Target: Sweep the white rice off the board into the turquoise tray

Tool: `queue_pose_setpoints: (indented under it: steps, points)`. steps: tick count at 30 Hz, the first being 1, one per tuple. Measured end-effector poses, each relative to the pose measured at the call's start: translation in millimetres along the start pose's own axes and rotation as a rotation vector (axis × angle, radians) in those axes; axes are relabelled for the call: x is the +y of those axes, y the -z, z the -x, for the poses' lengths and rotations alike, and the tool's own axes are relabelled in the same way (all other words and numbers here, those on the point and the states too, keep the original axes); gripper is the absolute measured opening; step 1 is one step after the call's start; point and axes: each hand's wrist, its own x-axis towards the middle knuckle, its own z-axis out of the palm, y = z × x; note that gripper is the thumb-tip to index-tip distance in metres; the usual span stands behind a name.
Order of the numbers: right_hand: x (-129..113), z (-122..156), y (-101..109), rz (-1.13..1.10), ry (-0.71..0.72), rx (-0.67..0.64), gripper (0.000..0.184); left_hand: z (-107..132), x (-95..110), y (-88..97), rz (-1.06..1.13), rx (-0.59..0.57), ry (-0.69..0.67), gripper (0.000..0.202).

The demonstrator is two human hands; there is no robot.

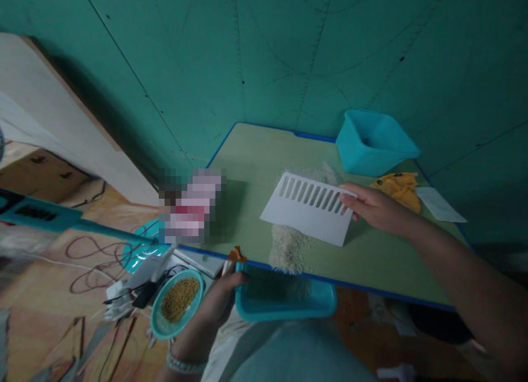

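Note:
My right hand (373, 207) pinches the right end of a white slotted scraper card (309, 208), held over a pile of white rice grains (289, 247) on the green table (371, 261). The rice trail runs to the table's front edge. My left hand (220, 299) grips the left rim of a teal tray (284, 302) held just below that edge, under the rice. Some grains lie in the tray.
A teal tub (373, 141) stands at the table's back right, with a yellow cloth (398, 188) and a white paper (439, 205) beside it. Below left, a teal plate of brown grains (177, 302) rests among cables on the floor. A pixelated patch sits at the table's left edge.

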Motion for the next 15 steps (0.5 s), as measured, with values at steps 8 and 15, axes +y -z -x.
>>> queue_pose_setpoints:
  steps: [8, 15]
  points:
    - [-13, -1, 0, 0.013, 0.004, -0.092, 0.026, -2, 5, -2.3, -0.02, -0.004, -0.034, 0.046]
    - [-20, 0, -2, 0.045, 0.039, -0.149, 0.027, -3, 5, -0.5, -0.035, -0.009, -0.006, 0.036]
